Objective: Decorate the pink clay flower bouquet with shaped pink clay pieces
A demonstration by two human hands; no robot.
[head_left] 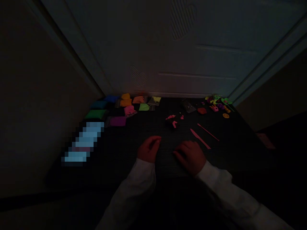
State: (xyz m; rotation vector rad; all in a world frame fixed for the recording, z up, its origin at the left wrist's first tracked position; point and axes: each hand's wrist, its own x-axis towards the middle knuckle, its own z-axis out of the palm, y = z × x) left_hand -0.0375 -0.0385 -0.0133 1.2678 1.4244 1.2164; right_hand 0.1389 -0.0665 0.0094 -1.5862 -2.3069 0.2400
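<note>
The scene is very dark. My left hand [149, 149] rests on a dark mat [134, 140] with its fingers curled inward. My right hand [190, 156] lies palm down beside it, fingers bent toward the left. What, if anything, either hand holds is hidden in the dark. Just beyond the hands lies a small pink and dark clay figure [172, 120]. Two pink plastic modelling tools [200, 138] lie to the right of my right hand. Both sleeves are white.
Several coloured clay packets [126, 107] lie at the mat's far left. Small bright clay pieces and moulds [217, 103] sit at the far right, with a red lump [201, 111]. A white door [168, 48] stands right behind the mat. A blurred-out patch [82, 143] lies at left.
</note>
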